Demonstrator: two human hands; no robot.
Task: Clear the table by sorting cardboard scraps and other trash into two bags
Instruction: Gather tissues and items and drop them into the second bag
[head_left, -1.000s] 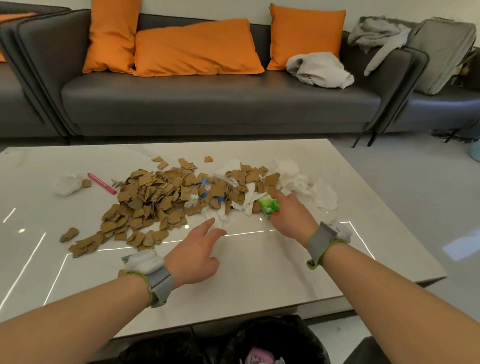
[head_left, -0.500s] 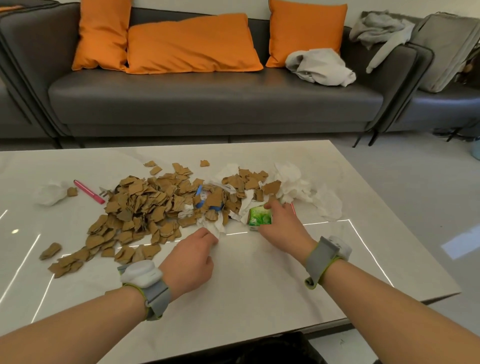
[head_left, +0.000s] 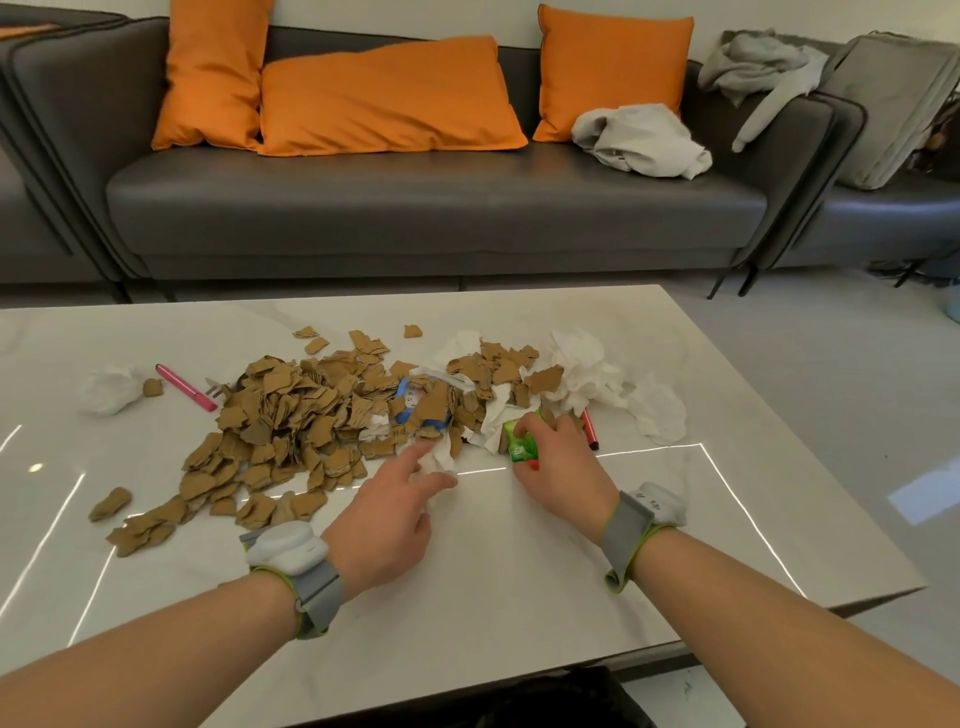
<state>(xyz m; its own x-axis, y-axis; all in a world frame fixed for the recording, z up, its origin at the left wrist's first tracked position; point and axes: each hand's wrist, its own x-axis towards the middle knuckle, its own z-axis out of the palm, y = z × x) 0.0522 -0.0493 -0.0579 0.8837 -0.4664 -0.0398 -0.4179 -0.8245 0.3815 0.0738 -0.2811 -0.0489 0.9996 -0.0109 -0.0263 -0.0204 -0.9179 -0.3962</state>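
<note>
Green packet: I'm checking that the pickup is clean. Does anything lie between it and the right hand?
Nothing visible does. The right hand grips the green packet; white tissue lies beside it, not over it.

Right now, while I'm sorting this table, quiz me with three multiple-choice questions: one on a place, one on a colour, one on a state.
1. The pink pen lies: A left of the cardboard scraps; B on the sofa; C on the floor.
2. The packet is: A blue; B green; C black.
3. The right hand: A lies flat, empty; B holds a pen; C grips the packet.
Answers: A, it sits by the pile's left edge; B, its wrapper shows green; C, the hand curls round it.
</note>
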